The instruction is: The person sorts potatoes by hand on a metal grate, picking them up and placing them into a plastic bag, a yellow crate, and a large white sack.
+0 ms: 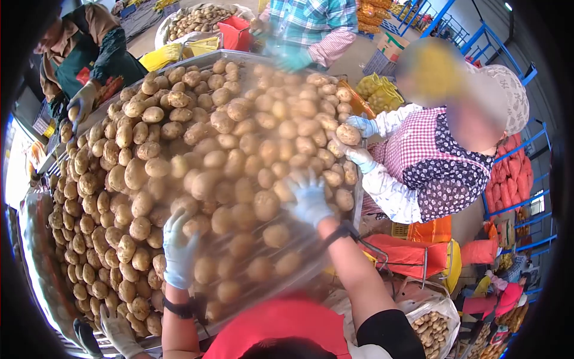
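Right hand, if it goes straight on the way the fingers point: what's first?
Potatoes, just past the fingertips of the right hand. Blur and the overhead view hide depth, so it may skim over the nearest or already touch one.

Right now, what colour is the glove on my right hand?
The glove is light blue, best seen in head view.

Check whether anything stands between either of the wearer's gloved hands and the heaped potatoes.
Nothing visible does: the left hand and right hand are right at the potatoes, though blur hides exact contact. A co-worker's gloved hand is off to the side.
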A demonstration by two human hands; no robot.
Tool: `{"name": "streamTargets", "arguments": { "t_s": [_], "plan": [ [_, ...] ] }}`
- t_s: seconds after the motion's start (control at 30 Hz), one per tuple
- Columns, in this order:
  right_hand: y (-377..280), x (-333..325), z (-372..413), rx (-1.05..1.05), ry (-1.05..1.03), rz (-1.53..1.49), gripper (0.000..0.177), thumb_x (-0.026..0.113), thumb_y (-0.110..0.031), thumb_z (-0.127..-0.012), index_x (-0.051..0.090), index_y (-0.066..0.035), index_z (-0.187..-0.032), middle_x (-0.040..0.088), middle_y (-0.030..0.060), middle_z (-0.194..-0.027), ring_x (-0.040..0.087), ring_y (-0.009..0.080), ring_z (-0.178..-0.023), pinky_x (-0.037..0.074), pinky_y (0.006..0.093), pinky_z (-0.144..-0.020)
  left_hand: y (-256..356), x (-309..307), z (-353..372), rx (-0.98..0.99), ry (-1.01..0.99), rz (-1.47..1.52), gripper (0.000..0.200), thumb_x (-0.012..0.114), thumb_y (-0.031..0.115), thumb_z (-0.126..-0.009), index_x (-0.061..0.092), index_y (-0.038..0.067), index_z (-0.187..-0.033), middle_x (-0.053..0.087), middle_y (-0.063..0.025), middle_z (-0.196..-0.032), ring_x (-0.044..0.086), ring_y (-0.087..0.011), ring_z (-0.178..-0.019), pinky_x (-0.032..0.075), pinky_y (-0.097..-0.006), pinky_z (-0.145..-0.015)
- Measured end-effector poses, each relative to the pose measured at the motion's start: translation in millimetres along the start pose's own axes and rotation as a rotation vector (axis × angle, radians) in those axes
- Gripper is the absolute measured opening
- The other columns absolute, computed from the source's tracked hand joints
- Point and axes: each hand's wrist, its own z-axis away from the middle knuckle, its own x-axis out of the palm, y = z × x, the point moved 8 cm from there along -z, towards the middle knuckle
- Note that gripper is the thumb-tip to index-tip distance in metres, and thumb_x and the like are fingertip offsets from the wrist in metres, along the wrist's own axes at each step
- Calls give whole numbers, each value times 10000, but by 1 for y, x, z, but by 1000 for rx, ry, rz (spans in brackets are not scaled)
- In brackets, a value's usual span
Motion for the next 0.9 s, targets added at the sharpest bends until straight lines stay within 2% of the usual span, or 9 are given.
{"name": "streamTargets", "arguments": {
  "t_s": [0.17, 0.3, 0.37, 0.4, 0.57, 0.7, 0.77, 0.83, 0.9],
  "plan": [
    [22, -6, -63, 62, -113, 107, 748, 694, -544, -840, 450, -289, -1499, 315, 118, -1604, 239, 428, -1481, 188, 744, -1121, -86, -38, 49, -432, 67, 380, 303, 681, 64, -917, 651, -7, -1210, 636, -80, -1246, 585, -179, -1155, 460, -310, -996],
    [18, 13, -105, 394, 134, 84, 627, 665, -435, -884, 506, -188, -1438, 373, 97, -1554, 329, 435, -1421, 271, 688, -1094, -68, -58, 47, -277, 162, 108, 241, 668, 64, -931, 657, -28, -1153, 662, -95, -1149, 615, -189, -1078, 478, -305, -969],
    [-80, -36, -118, 131, 163, -174, 545, 576, -420, -924, 533, -138, -1389, 469, 124, -1478, 444, 322, -1358, 347, 585, -1097, -62, -50, 48, -319, 103, 63, 261, 709, 75, -884, 667, -17, -1125, 665, -121, -1160, 629, -227, -1091, 481, -332, -977],
    [-121, -39, -122, -66, 190, -130, 525, 574, -431, -926, 555, -146, -1366, 506, 105, -1427, 475, 269, -1312, 360, 523, -1084, -51, -45, 44, -171, 88, -158, 296, 741, 93, -843, 674, -1, -1116, 666, -154, -1179, 638, -294, -1095, 490, -365, -979],
    [-241, 13, -96, -498, -120, 96, 622, 538, -519, -945, 471, -220, -1486, 410, 92, -1552, 346, 295, -1448, 175, 517, -1216, -39, -18, 39, -77, 7, -247, 298, 747, 118, -811, 690, 27, -1090, 667, -163, -1178, 598, -348, -1145, 479, -413, -1003],
    [-177, 28, -99, -585, 119, 126, 604, 543, -555, -931, 523, -227, -1437, 415, 91, -1554, 326, 324, -1457, 164, 548, -1211, -54, -25, 39, -133, -69, -233, 234, 741, 106, -781, 707, 38, -1002, 685, -139, -1100, 618, -339, -1090, 495, -415, -967],
    [-138, -5, -117, -447, 157, 55, 403, 621, -422, -871, 658, -201, -1207, 502, 108, -1426, 386, 341, -1385, 242, 578, -1168, -48, -28, 39, -115, -91, -221, 211, 737, 97, -770, 709, 45, -973, 689, -124, -1075, 623, -335, -1071, 498, -414, -956],
    [-91, 4, -139, -395, 364, 176, 327, 640, -333, -847, 688, -223, -1151, 500, 99, -1394, 400, 349, -1352, 304, 618, -1115, -43, -30, 35, -79, -73, -243, 176, 731, 91, -764, 700, 60, -935, 686, -109, -1050, 626, -330, -1042, 505, -417, -930],
    [-72, -10, -158, -187, 167, 289, 333, 603, -324, -868, 689, -171, -1152, 490, 122, -1405, 387, 361, -1376, 291, 647, -1112, -36, -27, 29, -32, -96, -252, 157, 732, 94, -764, 692, 63, -912, 683, -106, -1036, 625, -329, -1031, 504, -423, -920]
  ]
}}
